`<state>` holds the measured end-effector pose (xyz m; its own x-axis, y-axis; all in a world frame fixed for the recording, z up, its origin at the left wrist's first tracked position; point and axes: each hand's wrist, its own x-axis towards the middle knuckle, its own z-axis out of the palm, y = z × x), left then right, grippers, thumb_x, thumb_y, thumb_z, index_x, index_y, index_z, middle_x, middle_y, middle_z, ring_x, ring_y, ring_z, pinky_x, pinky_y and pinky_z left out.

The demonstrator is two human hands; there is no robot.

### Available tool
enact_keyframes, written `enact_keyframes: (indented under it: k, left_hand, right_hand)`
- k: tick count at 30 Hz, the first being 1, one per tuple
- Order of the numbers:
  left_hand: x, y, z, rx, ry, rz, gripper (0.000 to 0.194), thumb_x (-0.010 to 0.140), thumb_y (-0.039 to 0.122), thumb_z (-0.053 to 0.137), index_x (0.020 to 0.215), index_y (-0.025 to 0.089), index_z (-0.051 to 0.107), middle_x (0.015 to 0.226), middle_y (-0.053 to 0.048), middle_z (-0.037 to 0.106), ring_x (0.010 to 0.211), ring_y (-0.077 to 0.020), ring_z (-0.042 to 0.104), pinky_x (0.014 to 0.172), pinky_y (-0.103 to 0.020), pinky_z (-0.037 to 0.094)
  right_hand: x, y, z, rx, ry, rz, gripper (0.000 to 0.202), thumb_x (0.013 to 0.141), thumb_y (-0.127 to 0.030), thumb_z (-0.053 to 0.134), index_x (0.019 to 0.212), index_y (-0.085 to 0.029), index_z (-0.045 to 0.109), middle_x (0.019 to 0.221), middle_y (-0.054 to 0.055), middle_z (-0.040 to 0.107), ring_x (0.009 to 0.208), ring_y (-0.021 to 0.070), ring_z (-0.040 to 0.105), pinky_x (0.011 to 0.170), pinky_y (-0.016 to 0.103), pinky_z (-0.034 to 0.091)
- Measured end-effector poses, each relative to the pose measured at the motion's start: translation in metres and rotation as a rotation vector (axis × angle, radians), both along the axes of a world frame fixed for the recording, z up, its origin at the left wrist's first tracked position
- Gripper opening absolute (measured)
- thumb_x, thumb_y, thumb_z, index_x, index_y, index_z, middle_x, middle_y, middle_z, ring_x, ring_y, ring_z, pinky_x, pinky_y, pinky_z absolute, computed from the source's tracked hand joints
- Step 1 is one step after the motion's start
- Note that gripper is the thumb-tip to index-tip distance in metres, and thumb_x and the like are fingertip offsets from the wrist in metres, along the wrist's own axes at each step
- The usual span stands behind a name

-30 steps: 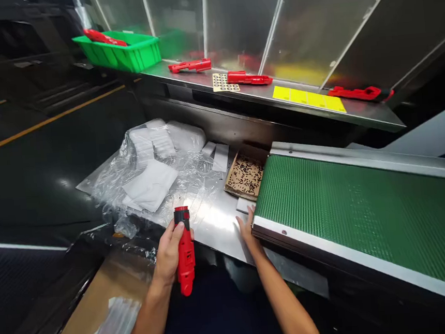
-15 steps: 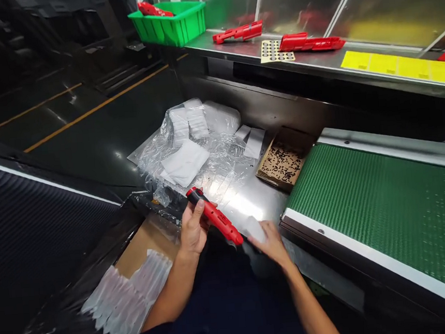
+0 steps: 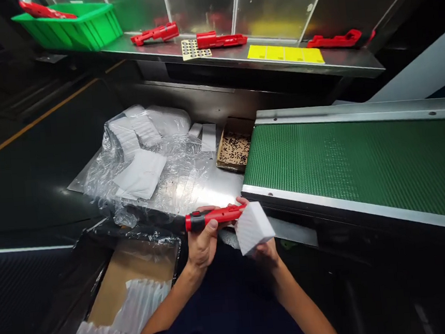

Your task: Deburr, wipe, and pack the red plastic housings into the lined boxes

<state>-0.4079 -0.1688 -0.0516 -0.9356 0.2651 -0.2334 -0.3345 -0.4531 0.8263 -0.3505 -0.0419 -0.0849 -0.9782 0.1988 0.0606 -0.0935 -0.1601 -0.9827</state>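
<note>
My left hand point(image 3: 203, 244) is closed around a red tool body point(image 3: 222, 215) with a black band near its left end. The tool lies almost level, its right end meeting a white foam sleeve point(image 3: 254, 229). Whether that end is inside the sleeve or behind it, I cannot tell. My right hand point(image 3: 267, 250) grips the sleeve from below and behind, with part of the fingers hidden. Beyond the hands, flat white sleeves point(image 3: 142, 174) lie on clear plastic film point(image 3: 182, 155) on the metal table.
A shallow cardboard box point(image 3: 234, 150) of small dark pieces sits beside a green conveyor belt point(image 3: 354, 160). Above, a shelf point(image 3: 229, 62) carries red parts point(image 3: 221, 39), yellow labels point(image 3: 285, 54) and a green bin point(image 3: 74, 29). At lower left, wrapped items point(image 3: 137, 304) lie in a carton point(image 3: 117, 280).
The view has turned to the right. The red tool has swung from slanting to nearly level. My right hand has brought the white foam sleeve up against the tool's right end.
</note>
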Motion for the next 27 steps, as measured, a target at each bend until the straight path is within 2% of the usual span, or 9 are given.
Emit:
enact_keyframes:
  k: [3, 6, 10, 13, 15, 18, 20, 23, 27]
  left_hand:
    - [0.002, -0.013, 0.004, 0.062, 0.066, -0.375, 0.075, 0.054, 0.045, 0.094, 0.116, 0.017, 0.065, 0.122, -0.017, 0.063, 0.112, -0.0372, 0.061, 0.090, -0.044, 0.057]
    - [-0.008, -0.028, 0.008, 0.161, -0.004, -0.720, 0.092, 0.055, 0.063, 0.088, 0.129, 0.018, 0.060, 0.135, -0.020, 0.055, 0.120, -0.0413, 0.056, 0.092, -0.046, 0.056]
    - [-0.018, -0.027, 0.007, 0.131, -0.185, -0.982, 0.084, 0.080, 0.069, 0.063, 0.148, 0.026, 0.037, 0.110, -0.018, 0.067, 0.077, -0.0295, 0.072, 0.046, -0.027, 0.057]
    - [-0.013, -0.017, 0.006, 0.054, -0.239, -1.002, 0.073, 0.093, 0.045, 0.058, 0.153, 0.033, 0.019, 0.088, -0.007, 0.065, 0.043, -0.0132, 0.060, 0.028, -0.013, 0.037]
    - [-0.008, -0.011, 0.007, 0.099, -0.261, -0.950, 0.065, 0.095, 0.039, 0.054, 0.152, 0.032, 0.023, 0.086, -0.005, 0.063, 0.039, -0.0099, 0.056, 0.027, -0.012, 0.033]
    - [-0.002, -0.004, 0.008, 0.218, -0.267, -0.831, 0.057, 0.096, 0.039, 0.050, 0.149, 0.030, 0.031, 0.087, -0.005, 0.062, 0.039, -0.0102, 0.055, 0.027, -0.014, 0.036]
    - [-0.001, -0.001, 0.008, 0.232, -0.251, -0.761, 0.058, 0.095, 0.039, 0.050, 0.149, 0.028, 0.031, 0.087, -0.005, 0.062, 0.040, -0.0124, 0.058, 0.027, -0.015, 0.038]
    - [-0.001, 0.003, 0.009, 0.163, -0.206, -0.678, 0.068, 0.092, 0.043, 0.056, 0.151, 0.026, 0.025, 0.083, -0.003, 0.063, 0.043, -0.0167, 0.061, 0.028, -0.019, 0.041]
    - [0.001, 0.005, 0.012, 0.014, -0.167, -0.651, 0.080, 0.092, 0.048, 0.056, 0.154, 0.018, 0.015, 0.060, 0.000, 0.061, 0.039, -0.0177, 0.058, 0.030, -0.019, 0.042]
  right_hand:
    - [0.008, 0.019, 0.009, -0.279, 0.014, -0.047, 0.104, 0.060, -0.087, 0.055, 0.137, -0.018, 0.047, 0.120, 0.019, 0.064, 0.110, 0.0358, 0.062, 0.097, 0.052, 0.049]
    - [0.015, 0.043, 0.026, -0.294, -0.131, 0.041, 0.094, 0.059, -0.083, 0.060, 0.125, -0.016, 0.059, 0.113, 0.018, 0.067, 0.100, 0.0344, 0.065, 0.089, 0.051, 0.053]
    - [0.015, 0.064, 0.049, -0.303, -0.245, 0.208, 0.082, 0.058, -0.072, 0.073, 0.118, -0.016, 0.064, 0.107, 0.013, 0.069, 0.099, 0.0320, 0.066, 0.089, 0.050, 0.054]
    - [0.019, 0.068, 0.057, -0.298, -0.234, 0.251, 0.088, 0.058, -0.070, 0.076, 0.129, -0.020, 0.059, 0.116, 0.012, 0.068, 0.106, 0.0323, 0.064, 0.096, 0.054, 0.050]
    - [0.029, 0.067, 0.057, -0.178, -0.187, 0.115, 0.089, 0.060, -0.073, 0.074, 0.131, -0.022, 0.058, 0.130, 0.014, 0.061, 0.116, 0.0345, 0.060, 0.098, 0.054, 0.049]
    - [0.050, 0.063, 0.050, 0.197, -0.092, -0.268, 0.076, 0.070, -0.069, 0.070, 0.130, -0.022, 0.060, 0.136, 0.015, 0.054, 0.123, 0.0342, 0.054, 0.098, 0.048, 0.050]
    - [0.061, 0.056, 0.045, 0.488, -0.035, -0.396, 0.070, 0.080, -0.063, 0.065, 0.136, -0.023, 0.056, 0.127, 0.014, 0.059, 0.115, 0.0303, 0.059, 0.093, 0.042, 0.053]
    - [0.064, 0.042, 0.044, 0.856, 0.135, -0.384, 0.060, 0.089, -0.049, 0.061, 0.145, -0.032, 0.046, 0.119, 0.010, 0.062, 0.103, 0.0257, 0.062, 0.085, 0.038, 0.055]
    - [0.054, 0.025, 0.048, 1.155, 0.258, -0.392, 0.047, 0.090, -0.031, 0.063, 0.136, -0.036, 0.056, 0.134, 0.011, 0.056, 0.114, 0.0292, 0.055, 0.093, 0.047, 0.050]
